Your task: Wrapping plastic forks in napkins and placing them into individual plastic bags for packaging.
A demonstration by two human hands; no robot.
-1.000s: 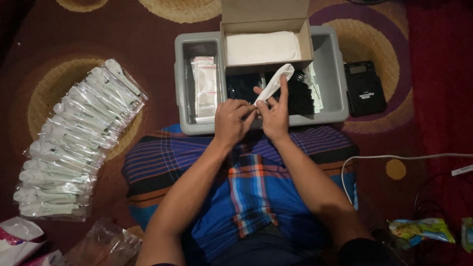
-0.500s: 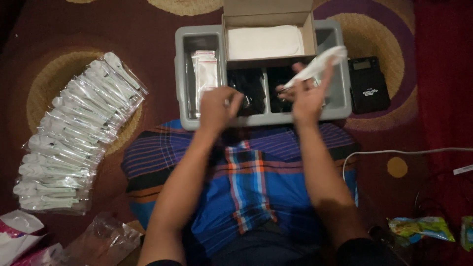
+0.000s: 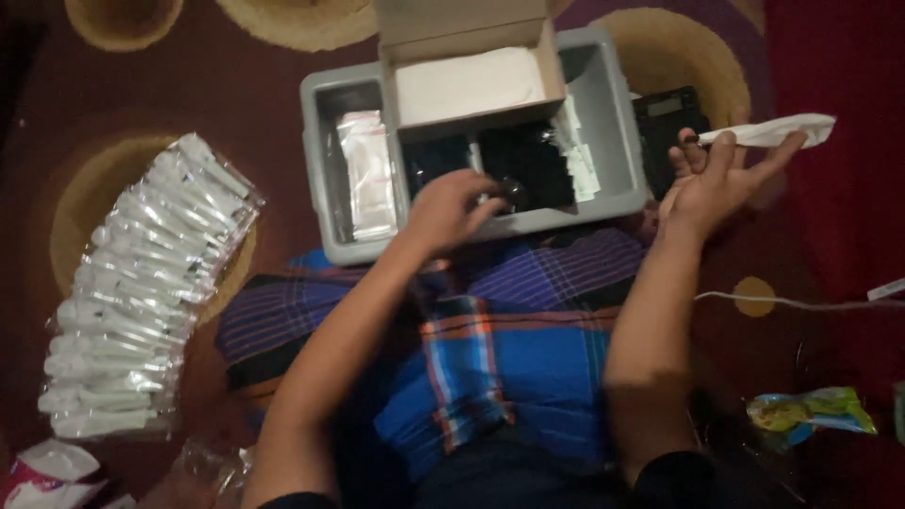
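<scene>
White sealed packet [image 3: 781, 130] sits far right, out past the grey tray [image 3: 617, 123], over the red cloth edge. Right hand [image 3: 709, 179] holds it w/ thumb + fingertips at its left end; palm faces up, other fingers spread, so grip is a pinch rather than a full fist. Packet is blurred, contents can't be made out.

Left hand [image 3: 445, 209] is well apart from the right, reaching into the tray's near middle compartment among the black items [image 3: 528, 165]. Fingers curl down over something dark there, but whether it actually grips one — can't tell, blur + fingers hide it.

Tray rests against the person's lap on blue/purple plaid cloth [image 3: 481, 349]. Open cardboard box [image 3: 467, 85] stands in the tray's far middle, white contents inside, flap cut off at frame top. Clear-wrapped packets [image 3: 368, 174] lie in the tray's left compartment; a few white slips [image 3: 577, 151] in the right one, partly hidden by the box wall.

Black device [image 3: 667, 118] lies just right of the tray, partly covered by the right hand.

Far left on the carpet: big row of wrapped white pieces in clear plastic [image 3: 141, 292]. Near left corner: red/white pouch [image 3: 42, 471], cut off. Right: white cable [image 3: 801, 303], green-yellow snack wrapper [image 3: 813, 411]. Near right is dark, hard to read.
</scene>
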